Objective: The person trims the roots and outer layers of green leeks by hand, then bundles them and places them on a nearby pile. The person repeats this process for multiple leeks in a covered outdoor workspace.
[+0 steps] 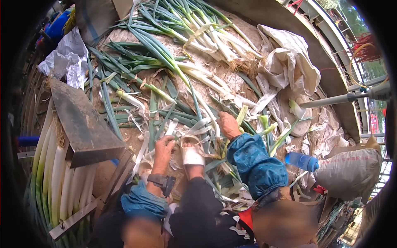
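Just left of the white clog [191,152] on my foot is my left hand [165,148], its fingers bent; no held item shows clearly. A dark device is strapped on that wrist. My right hand [229,124] is at the root end of a long leek [201,100], its fingers partly turned from view; whether it grips the stalk cannot be told. That leek's green leaves reach toward the upper left. More leeks [214,43] with roots lie in a pile farther out. Loose leaves and peelings surround both hands.
Peeled leeks [62,176] stand stacked in a metal rack [90,130] at the left. On the right are a blue bottle [301,161], a stuffed sack [347,172], a crumpled white sack [288,59] and a grey pole [332,101]. A low wall [319,55] curves behind.
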Demonstrator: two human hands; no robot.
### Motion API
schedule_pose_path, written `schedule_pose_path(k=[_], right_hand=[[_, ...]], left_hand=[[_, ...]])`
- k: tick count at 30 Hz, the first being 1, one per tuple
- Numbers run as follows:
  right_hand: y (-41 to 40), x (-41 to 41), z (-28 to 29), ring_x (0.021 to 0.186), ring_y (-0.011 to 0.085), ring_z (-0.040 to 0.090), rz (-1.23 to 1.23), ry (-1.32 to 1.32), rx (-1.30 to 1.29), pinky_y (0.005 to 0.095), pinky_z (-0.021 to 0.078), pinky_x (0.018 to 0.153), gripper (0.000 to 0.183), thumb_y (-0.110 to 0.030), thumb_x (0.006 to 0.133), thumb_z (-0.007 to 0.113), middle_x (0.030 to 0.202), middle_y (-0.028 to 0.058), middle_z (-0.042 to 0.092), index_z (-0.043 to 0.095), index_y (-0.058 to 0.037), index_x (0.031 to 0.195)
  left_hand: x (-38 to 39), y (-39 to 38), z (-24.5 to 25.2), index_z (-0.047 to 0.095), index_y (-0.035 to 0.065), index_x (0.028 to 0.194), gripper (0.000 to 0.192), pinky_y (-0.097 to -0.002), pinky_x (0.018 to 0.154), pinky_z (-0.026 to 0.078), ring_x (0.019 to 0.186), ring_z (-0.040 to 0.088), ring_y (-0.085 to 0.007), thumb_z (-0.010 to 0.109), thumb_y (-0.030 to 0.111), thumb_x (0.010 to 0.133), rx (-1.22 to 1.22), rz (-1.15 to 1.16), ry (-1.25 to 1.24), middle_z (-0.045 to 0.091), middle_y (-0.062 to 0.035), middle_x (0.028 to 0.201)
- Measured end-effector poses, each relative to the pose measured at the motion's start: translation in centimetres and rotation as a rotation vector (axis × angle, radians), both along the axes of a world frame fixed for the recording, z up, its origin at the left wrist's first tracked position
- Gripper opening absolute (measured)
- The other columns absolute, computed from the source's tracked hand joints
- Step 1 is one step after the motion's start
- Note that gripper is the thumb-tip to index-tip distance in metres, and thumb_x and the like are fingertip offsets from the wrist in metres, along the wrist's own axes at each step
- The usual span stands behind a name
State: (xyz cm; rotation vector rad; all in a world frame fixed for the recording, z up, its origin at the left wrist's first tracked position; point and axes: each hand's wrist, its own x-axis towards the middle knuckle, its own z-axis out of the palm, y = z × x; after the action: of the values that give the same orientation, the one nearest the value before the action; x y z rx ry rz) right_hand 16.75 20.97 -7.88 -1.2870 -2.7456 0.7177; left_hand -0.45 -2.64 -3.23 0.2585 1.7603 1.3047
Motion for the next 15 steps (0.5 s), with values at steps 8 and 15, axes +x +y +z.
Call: schedule_pose_path(k=[8,15], right_hand=[[0.4,-3.3,-1.4,0.079,0.0350,0.062,-0.189,0.159,-0.447,0.0444,0.0472,0.071,0.029,-0.027,0.077,0.065,0.085,0.0196,0.065,0.062,0.0000,0.087],[0.6,-6.6,3.4,0.078,0.0309,0.064,0.229,0.346,-0.544,0.0377,0.0493,0.073,0.032,-0.031,0.090,0.062,0.084,0.0167,0.066,0.066,-0.0009,0.098]], left_hand=[[2.7,3.9,0.4,0.056,-0.0029,0.117,0.029,-0.0268,0.071,0.053,0.083,0.063,-0.0139,0.058,0.008,0.090,0.186,-0.067,-0.130,0.064,-0.0088,0.098],[4.7,6.3,0.7,0.051,-0.0004,0.117,0.034,-0.0325,0.060,0.055,0.068,0.064,-0.0185,0.063,0.017,0.091,0.181,0.082,-0.813,0.062,-0.0112,0.087]])
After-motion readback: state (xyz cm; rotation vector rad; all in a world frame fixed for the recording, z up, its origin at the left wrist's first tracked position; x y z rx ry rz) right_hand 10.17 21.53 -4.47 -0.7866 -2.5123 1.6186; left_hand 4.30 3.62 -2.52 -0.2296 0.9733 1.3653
